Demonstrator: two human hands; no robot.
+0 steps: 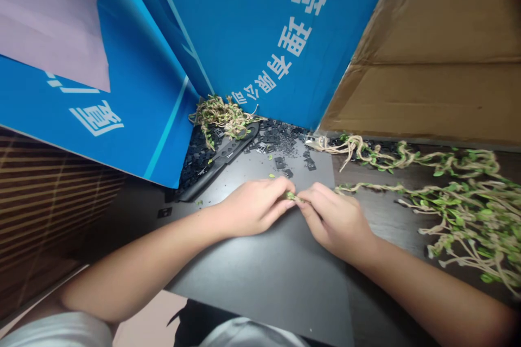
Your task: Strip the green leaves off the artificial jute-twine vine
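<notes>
My left hand point(254, 206) and my right hand point(331, 217) meet over a dark grey mat point(268, 265), fingertips pinched together. Between them sits the end of a jute twine vine with small green leaves point(291, 196). The vine runs from my right hand out to the right point(391, 188) across the dark table. Both hands are closed on this vine end. A few loose green bits point(271, 175) lie on the mat just beyond my left hand.
Several leafy twine vines point(468, 211) are piled at the right. A tangled bundle of vines point(222, 115) and small black plastic pieces point(280, 141) lie at the back by a black tray point(220, 165). Blue printed panels point(244, 27) and a cardboard sheet point(439, 49) wall the space.
</notes>
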